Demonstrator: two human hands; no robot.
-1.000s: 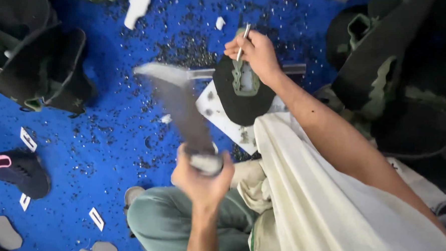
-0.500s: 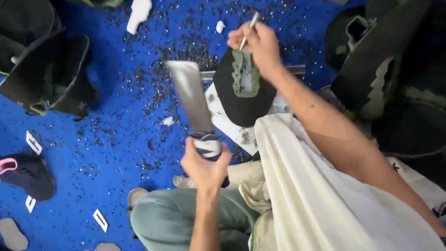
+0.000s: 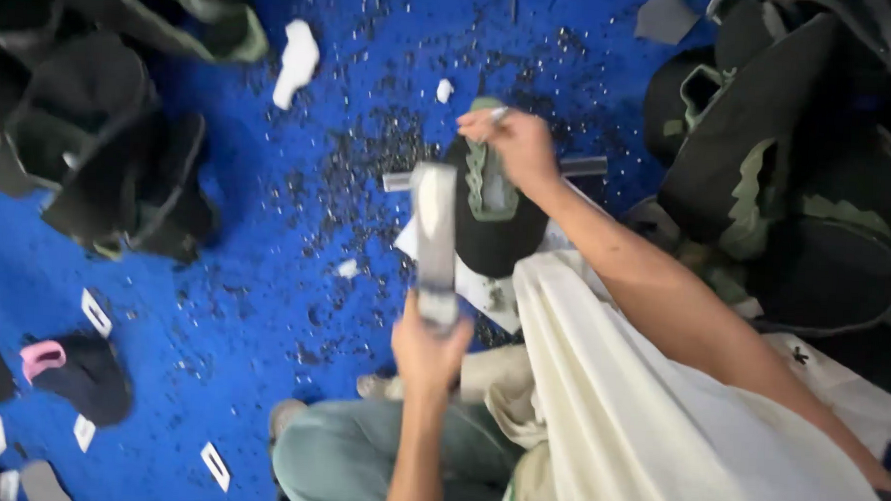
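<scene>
Left hand point(image 3: 429, 352) grips blurred, probably flat blade point(image 3: 434, 230); right hand point(image 3: 515, 143) on black-green sole piece point(image 3: 492, 217).

Blade point(image 3: 434, 220) motion-blurred; right hand point(image 3: 515, 148) blurred, its tool indistinct.

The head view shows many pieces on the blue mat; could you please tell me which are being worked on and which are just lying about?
In hand:
- left hand gripping a broad grey blade
- right hand on the black and green piece

Lying about:
- black pile, left
- black and green pile, right
- pink-trimmed piece
- white scrap
</scene>
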